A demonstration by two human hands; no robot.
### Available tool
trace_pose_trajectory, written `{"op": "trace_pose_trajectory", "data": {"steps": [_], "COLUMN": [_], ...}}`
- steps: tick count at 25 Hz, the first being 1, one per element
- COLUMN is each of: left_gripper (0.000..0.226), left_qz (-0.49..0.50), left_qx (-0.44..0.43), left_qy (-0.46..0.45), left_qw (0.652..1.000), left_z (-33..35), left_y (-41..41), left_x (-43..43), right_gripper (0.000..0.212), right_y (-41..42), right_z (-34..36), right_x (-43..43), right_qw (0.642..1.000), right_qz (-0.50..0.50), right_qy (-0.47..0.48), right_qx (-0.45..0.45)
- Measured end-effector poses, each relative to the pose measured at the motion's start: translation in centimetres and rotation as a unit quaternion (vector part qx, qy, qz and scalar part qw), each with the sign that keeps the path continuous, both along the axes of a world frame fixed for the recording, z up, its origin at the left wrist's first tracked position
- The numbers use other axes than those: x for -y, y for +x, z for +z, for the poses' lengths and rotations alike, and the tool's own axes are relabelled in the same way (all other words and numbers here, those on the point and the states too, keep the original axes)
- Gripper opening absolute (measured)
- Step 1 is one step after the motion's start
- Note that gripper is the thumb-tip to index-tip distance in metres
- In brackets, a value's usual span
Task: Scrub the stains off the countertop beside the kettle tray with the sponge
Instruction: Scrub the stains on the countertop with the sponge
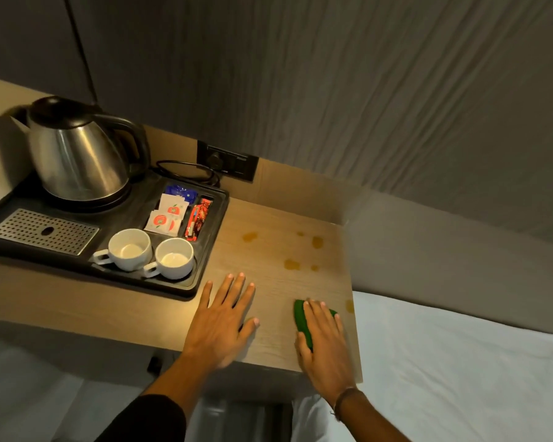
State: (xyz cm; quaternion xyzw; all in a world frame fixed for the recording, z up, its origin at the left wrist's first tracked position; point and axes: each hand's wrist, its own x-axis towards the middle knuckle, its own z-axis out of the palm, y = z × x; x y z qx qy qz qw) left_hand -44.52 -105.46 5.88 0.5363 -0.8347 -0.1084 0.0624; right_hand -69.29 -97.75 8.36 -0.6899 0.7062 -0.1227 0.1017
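Observation:
A green sponge (301, 321) lies on the wooden countertop (268, 301) near its front right corner, and my right hand (324, 342) presses down on it with the fingers over its top. My left hand (222, 320) rests flat on the counter with fingers spread, just right of the black kettle tray (209, 247). Several amber stains mark the wood beyond both hands: one by the tray (249, 237), one farther right (317, 241), one closer (291, 264), and one at the right edge (349, 305).
The tray holds a steel kettle (77, 154), two white cups (130, 248) (174, 257), sachets (168, 215) and a metal drip grille (43, 230). A wall socket (227, 164) with a cord sits behind. A white bed (460, 362) adjoins the counter's right edge.

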Motion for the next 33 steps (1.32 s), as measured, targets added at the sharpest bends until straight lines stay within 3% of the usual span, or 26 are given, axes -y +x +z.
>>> {"op": "trace_pose_trajectory", "data": {"steps": [5,10,14,16,20,22,25,30,33], "left_gripper": [0.075,0.075,0.074,0.073,0.072,0.072,0.072,0.073,0.073], "left_qz": [0.002,0.008,0.011,0.014,0.015,0.016,0.011,0.017,0.016], "left_qx": [-0.023,-0.037,-0.042,-0.051,-0.058,-0.053,-0.044,-0.046,-0.042], "left_qy": [-0.013,-0.012,-0.01,-0.011,-0.013,-0.011,-0.009,-0.005,-0.008], "left_qw": [1.0,0.999,0.999,0.999,0.998,0.998,0.999,0.999,0.999], "left_z": [-0.9,-1.0,-0.8,-0.6,-0.5,-0.4,-0.5,-0.6,-0.7], "left_y": [0.2,0.3,0.0,0.1,0.0,0.0,0.0,-0.1,-0.1], "left_x": [0.3,0.1,0.0,0.0,-0.2,-0.1,-0.1,0.0,0.1], "right_gripper": [0.056,0.061,0.057,0.055,0.061,0.06,0.058,0.061,0.056], "right_y": [-5.5,-7.1,-8.9,-5.8,-6.4,-7.9,-5.7,-8.4,-8.6], "right_z": [1.4,-0.2,1.2,2.0,-0.1,-0.1,1.3,0.0,1.3], "right_x": [4.8,-0.2,5.9,9.4,6.4,8.4,15.1,13.5,18.6], "right_qw": [0.994,0.998,0.995,0.997,0.982,0.984,0.997,0.984,0.997], "right_qz": [-0.092,0.039,-0.037,0.014,0.186,0.171,0.064,0.172,0.057], "right_qy": [-0.015,-0.001,-0.01,-0.011,0.009,-0.014,-0.008,-0.006,-0.01], "right_qx": [0.053,0.058,0.091,0.074,0.04,0.037,0.047,0.037,0.058]}}
